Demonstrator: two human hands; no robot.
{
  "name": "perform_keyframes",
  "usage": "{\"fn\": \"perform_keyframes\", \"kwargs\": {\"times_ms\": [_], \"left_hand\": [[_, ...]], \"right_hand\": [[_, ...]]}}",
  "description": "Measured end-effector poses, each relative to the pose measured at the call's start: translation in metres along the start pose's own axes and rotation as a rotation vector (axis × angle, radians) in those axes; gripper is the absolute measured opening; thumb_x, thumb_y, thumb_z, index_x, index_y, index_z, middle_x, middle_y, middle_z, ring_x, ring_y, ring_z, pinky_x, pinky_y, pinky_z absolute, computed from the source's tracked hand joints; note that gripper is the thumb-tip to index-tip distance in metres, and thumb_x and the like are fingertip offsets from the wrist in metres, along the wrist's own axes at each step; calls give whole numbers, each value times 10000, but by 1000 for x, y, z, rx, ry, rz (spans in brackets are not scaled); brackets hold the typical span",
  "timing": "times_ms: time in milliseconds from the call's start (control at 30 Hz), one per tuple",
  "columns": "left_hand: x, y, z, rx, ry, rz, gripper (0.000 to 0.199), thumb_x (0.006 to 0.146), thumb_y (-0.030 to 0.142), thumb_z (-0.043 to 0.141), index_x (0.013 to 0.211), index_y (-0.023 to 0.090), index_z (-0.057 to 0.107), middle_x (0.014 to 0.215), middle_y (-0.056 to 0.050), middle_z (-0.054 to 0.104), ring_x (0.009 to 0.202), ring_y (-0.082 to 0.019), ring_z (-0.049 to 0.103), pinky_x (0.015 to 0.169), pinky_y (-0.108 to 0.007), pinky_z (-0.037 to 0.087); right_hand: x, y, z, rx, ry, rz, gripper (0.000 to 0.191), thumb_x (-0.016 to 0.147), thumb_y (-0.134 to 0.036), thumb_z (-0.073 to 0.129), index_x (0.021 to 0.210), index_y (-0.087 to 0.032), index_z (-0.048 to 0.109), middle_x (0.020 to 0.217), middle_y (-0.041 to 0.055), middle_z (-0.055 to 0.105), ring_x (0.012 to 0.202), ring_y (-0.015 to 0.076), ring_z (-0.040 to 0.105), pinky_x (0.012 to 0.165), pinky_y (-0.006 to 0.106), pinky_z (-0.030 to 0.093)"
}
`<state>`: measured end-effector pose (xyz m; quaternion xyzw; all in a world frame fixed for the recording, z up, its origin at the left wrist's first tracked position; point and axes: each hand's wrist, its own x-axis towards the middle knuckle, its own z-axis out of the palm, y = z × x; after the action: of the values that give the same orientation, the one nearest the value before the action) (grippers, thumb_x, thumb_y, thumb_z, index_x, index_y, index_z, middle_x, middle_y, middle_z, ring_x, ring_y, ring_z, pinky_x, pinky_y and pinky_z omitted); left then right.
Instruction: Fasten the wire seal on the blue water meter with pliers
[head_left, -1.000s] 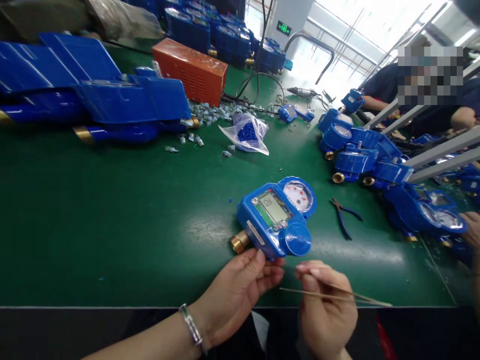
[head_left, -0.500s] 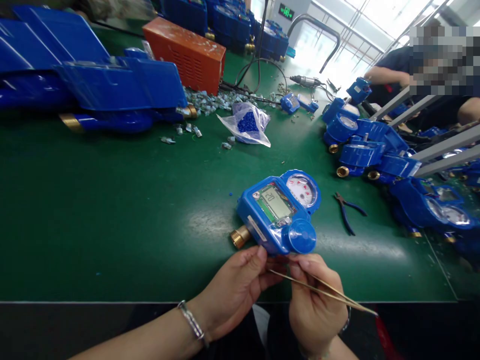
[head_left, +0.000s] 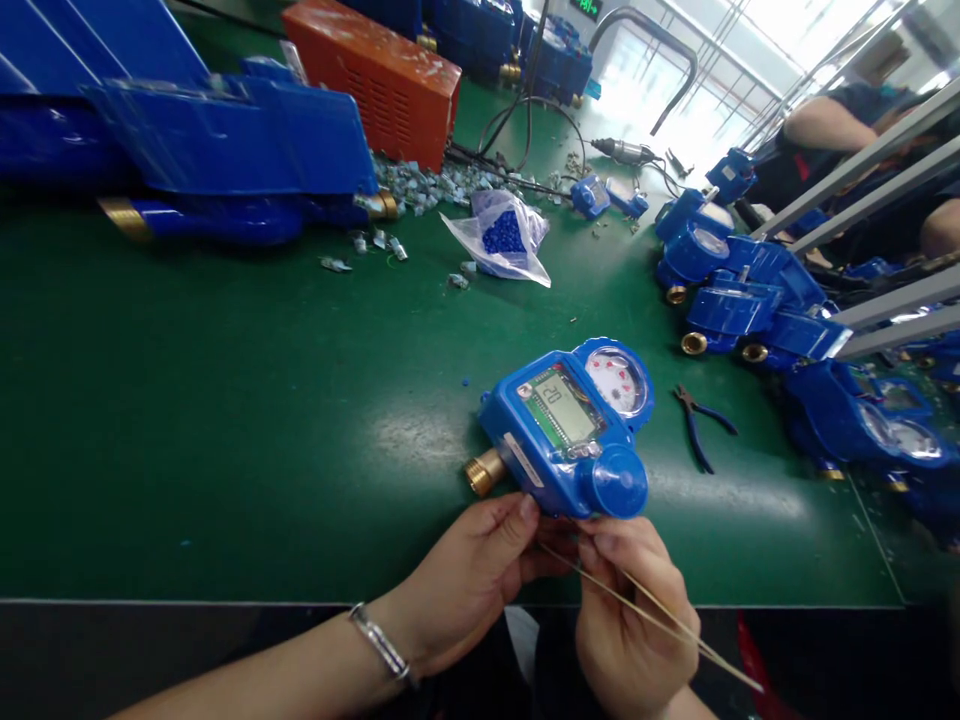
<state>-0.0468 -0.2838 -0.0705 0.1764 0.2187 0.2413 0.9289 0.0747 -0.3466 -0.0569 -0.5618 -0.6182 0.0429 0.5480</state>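
A blue water meter (head_left: 555, 440) rests tilted on the green bench, with a small display, a round dial and a brass threaded end showing. At its near edge, my left hand (head_left: 480, 580) is closed, thumb pressed against the casing and fingertips hidden beneath it. My right hand (head_left: 637, 610) pinches a thin, pale-gold doubled wire (head_left: 675, 622) just under the meter's round blue cap. The wire's two strands come together towards the lower right. Where its other ends meet the meter is hidden by my fingers.
Pliers (head_left: 701, 425) lie right of the meter. Beyond it are a plastic bag of blue pieces (head_left: 502, 240), scattered small seals (head_left: 427, 187) and an orange box (head_left: 375, 85). More blue meters (head_left: 731, 300) stand at the right, near a person (head_left: 832, 125) behind grey rails.
The view has shifted slightly, so the meter sits a little further right. The wire's joined end points lower now. Both hands keep their places at the meter's near edge.
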Motion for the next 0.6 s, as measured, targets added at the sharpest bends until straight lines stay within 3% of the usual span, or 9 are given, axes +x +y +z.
{"fn": "perform_keyframes", "kwargs": {"times_ms": [233, 433, 533, 600], "left_hand": [[2, 1, 0, 18, 16, -6, 298, 890, 318, 485, 995, 97, 655, 1085, -153, 618, 949, -193, 605, 854, -328, 471], [1, 1, 5, 33, 33, -38, 298, 888, 323, 490, 975, 92, 658, 1023, -143, 638, 935, -192, 612, 874, -347, 476], [0, 1, 7, 46, 43, -30, 318, 886, 339, 491, 986, 82, 649, 1011, -148, 642, 917, -199, 619, 872, -366, 488], [1, 2, 8, 58, 45, -26, 338, 891, 345, 479, 1022, 76, 637, 1041, -158, 636, 949, -202, 615, 864, -341, 498]], "right_hand": [[16, -11, -17, -202, -221, 42, 169, 879, -21, 523, 998, -124, 586, 936, 42, 586, 886, 107, 560, 799, 206, 455], [24, -19, -17, -273, -256, 41, 139, 867, -20, 523, 921, -125, 596, 859, 30, 579, 820, 107, 542, 786, 197, 413], [25, -17, -18, -240, -254, 122, 115, 882, -44, 516, 876, -126, 597, 846, 23, 574, 794, 101, 533, 749, 175, 401], [24, -9, -21, -156, -272, 257, 123, 905, -80, 505, 835, -118, 599, 830, 20, 580, 741, 88, 530, 680, 153, 400]]}}
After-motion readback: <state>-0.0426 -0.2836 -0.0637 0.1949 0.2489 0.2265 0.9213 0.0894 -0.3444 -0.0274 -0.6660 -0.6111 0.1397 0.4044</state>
